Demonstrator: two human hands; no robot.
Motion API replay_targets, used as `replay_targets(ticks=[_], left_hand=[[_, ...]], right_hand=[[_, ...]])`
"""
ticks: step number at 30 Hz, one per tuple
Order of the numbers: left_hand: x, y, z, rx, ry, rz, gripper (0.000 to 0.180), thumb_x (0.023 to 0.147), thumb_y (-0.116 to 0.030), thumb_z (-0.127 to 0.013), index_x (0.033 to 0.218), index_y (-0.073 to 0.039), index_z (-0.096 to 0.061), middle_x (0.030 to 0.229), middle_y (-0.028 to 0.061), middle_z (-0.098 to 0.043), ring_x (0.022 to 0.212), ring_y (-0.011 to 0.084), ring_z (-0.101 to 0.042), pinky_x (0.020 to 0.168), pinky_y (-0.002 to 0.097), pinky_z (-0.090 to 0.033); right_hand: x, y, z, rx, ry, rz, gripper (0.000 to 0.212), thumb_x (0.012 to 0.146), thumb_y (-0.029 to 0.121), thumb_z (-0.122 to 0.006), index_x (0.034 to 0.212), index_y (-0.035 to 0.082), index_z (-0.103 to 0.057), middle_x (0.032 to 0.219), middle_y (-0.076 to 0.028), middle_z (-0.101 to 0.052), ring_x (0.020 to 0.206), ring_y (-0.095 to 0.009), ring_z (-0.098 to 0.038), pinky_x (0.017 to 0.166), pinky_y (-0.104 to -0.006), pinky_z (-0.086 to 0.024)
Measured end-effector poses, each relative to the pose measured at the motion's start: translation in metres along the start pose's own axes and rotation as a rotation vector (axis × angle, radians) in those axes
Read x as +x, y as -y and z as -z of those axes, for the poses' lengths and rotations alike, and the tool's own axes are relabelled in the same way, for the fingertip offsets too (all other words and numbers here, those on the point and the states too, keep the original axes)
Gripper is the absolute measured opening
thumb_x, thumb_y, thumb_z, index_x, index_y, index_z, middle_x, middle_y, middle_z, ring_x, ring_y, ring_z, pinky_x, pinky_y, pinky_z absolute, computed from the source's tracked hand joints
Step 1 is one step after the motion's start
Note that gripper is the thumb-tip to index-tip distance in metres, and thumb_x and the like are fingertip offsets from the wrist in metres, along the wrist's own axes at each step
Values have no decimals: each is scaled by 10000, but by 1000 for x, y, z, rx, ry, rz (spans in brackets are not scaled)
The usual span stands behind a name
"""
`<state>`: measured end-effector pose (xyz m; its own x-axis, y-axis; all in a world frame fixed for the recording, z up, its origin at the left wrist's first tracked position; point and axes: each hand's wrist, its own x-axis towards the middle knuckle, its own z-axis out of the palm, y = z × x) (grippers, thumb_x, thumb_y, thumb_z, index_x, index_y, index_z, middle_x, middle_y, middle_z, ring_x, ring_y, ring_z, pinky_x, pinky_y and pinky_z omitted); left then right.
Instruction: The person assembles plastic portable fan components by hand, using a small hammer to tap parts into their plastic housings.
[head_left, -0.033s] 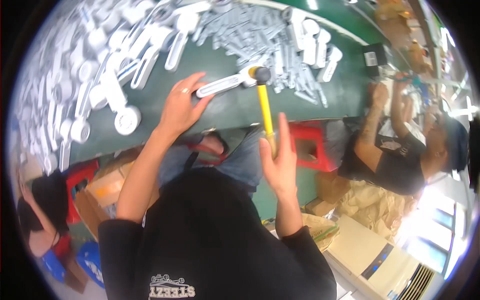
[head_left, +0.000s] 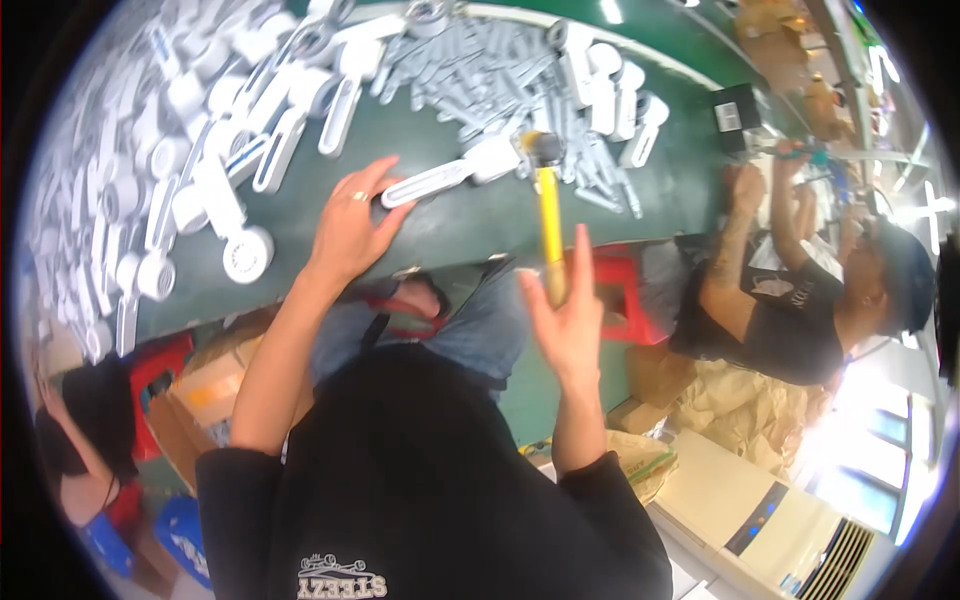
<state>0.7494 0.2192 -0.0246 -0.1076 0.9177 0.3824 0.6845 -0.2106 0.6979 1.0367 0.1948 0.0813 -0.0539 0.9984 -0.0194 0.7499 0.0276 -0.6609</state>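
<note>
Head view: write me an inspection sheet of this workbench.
Surface: green bench top, partly bare near its front edge.
Job's things: white plastic part lying flat; yellow-handled hammer, head at the part's end.
Clutter: heaps of white plastic parts across the bench.
Hands: left hand steadies the part; right hand grips the hammer handle.
Cables: nothing seen.
Surroundings: red stool, cardboard boxes, seated co-worker.

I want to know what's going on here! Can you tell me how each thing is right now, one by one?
left hand: resting on the white plastic part, holding it down.
white plastic part: lying flat on the green table.
right hand: closed loosely round the hammer handle.
hammer: upright, head down on the part's end.
pile of white parts: loose, heaped on the table.
</note>
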Motion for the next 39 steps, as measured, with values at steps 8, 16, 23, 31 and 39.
replay_targets(ticks=[8,16,23,31,39], left_hand=[[3,-16,20,59,5,-251,347,897,-55,-765,1241,-99,-756,1193,80,-776,1044,295,-712,931,430,-529],[-58,-50,148,-87,-571,176,371,874,14,-818,1241,-25,-776,1211,146,-779,1030,212,-737,926,356,-577],[-53,88,374,71,-1227,502,552,1016,-249,-753,1483,14,-620,908,10,-678,840,103,-614,836,266,-497],[-31,329,564,460,-1307,430,491,977,-210,-744,1412,9,-682,900,45,-731,805,89,-660,742,267,-534],[-20,407,578,53,-1121,504,509,955,-142,-626,1420,65,-641,1223,154,-760,1083,211,-695,957,332,-525]], right_hand=[[212,-106,39,-395,-317,-109,543,903,467,-783,1064,-51,-747,996,-312,-752,1012,-508,-722,880,-553,-563],[193,-125,97,-361,-623,25,417,1004,369,-729,967,-46,-714,805,-191,-724,712,-311,-648,710,-461,-538],[108,-31,26,526,-45,-16,218,1051,168,-687,1186,-3,-691,741,41,-556,612,-52,-478,535,-248,-375],[79,-52,-100,446,259,11,366,961,217,-766,1220,-40,-729,806,-25,-691,732,-114,-614,686,-318,-524],[65,-60,-89,339,304,102,348,961,124,-742,1280,-8,-695,682,8,-595,481,-79,-532,430,-266,-407]])
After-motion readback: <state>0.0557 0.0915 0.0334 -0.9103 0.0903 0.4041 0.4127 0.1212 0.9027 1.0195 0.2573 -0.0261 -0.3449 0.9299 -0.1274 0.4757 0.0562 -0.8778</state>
